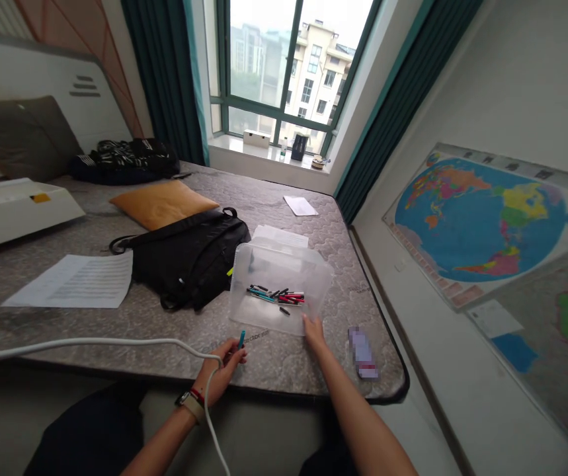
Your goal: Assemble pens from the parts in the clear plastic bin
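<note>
Teal pen [241, 339] pinched upright btw L hand [224, 371] fingertips, just above mattress [288, 363] front edge, near bin's front-left corner. R hand [313, 328] on near rim of clear bin [274, 271]; can't tell if fingers clamp it or just rest. Bin sits twd front-right of mattress, loose pens [278, 295] on its floor. Black bag [189, 258] just left of bin, paper sheet [78, 281] further left. White cable [115, 342] runs along front edge, over L wrist. Blurred small item [363, 354] by front-right corner.
</note>
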